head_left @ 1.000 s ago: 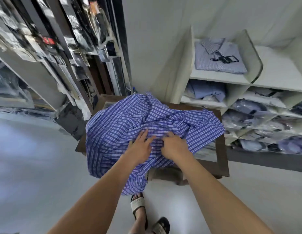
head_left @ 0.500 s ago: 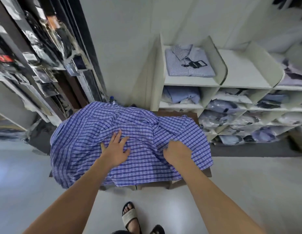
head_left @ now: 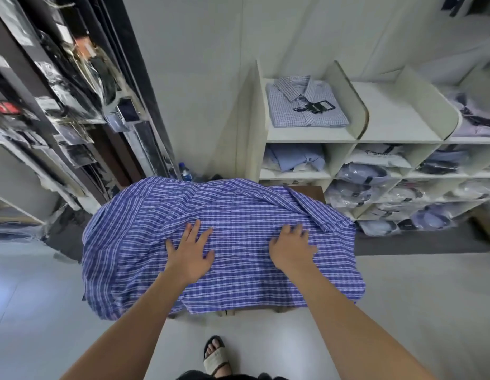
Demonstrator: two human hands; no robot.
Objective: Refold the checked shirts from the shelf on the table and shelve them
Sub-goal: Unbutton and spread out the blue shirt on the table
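1. I see the blue checked shirt spread over the table, covering all but the tabletop's far right corner and hanging over its left and near edges.
2. My left hand presses flat on the shirt left of centre, fingers straight and spread apart.
3. My right hand rests on the cloth towards the right edge, fingers lying forward and close together, slightly blurred.
4. On the white shelf beyond the table, the top left compartment holds a folded pale checked shirt.
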